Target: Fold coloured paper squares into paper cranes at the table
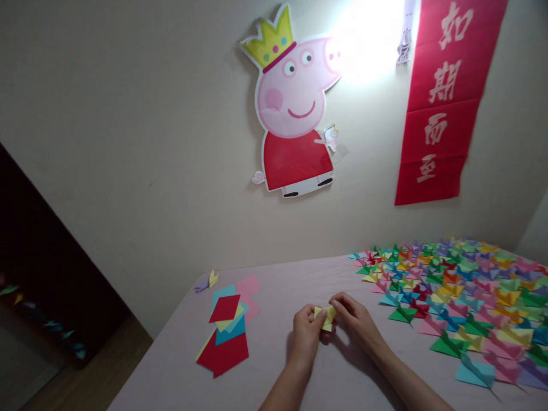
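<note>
A small folded yellow paper (325, 317) is pinched between both of my hands just above the pink table (278, 365). My left hand (306, 334) grips its left side with closed fingers. On the other side, my right hand (353, 319) holds it with thumb and fingertips pressed together. A loose stack of flat coloured paper squares (226, 331), red, blue, yellow and pink, lies left of my hands.
Several rows of folded paper cranes (462, 302) in many colours cover the right side of the table. Two small folded pieces (208, 281) sit near the far left corner. The table's left edge drops to a wooden floor (85, 382). A wall stands behind.
</note>
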Available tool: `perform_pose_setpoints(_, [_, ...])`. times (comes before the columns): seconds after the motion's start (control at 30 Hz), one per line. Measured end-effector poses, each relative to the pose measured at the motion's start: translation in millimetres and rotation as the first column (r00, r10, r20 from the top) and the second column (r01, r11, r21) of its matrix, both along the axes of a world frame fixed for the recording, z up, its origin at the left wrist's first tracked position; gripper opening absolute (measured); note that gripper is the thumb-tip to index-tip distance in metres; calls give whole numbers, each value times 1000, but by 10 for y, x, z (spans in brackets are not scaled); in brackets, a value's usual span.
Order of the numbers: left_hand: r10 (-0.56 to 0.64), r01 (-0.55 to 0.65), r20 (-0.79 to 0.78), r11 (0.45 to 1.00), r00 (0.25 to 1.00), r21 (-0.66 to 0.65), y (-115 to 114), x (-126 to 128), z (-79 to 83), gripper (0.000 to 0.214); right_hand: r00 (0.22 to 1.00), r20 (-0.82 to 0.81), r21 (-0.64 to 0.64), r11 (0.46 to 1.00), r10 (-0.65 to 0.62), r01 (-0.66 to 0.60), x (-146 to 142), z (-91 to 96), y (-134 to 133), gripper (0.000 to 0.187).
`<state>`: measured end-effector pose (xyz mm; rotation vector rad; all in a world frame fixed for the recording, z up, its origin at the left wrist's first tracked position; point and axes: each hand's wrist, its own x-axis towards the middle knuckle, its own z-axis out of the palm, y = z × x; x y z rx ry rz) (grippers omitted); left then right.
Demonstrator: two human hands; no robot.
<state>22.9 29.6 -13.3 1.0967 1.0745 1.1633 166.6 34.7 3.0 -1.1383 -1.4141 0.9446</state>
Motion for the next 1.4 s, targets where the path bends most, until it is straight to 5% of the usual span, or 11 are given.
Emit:
perform_pose_setpoints(0.8, [-10,8,129,1000,992,18,-9,44,73,59,998,-64,-87,996,25,-30,28,36,33,50])
perform_pose_setpoints(1.0, [5,-10,112,999,994,45,-4,10,56,56,991,-60,-98,987,119,-124,6,87,-6,45])
perform_pose_setpoints(1.4, [-99,100,58,995,993,-13,6,2,60,57,970,-183,-184,963,162,-196,16,81,1,48])
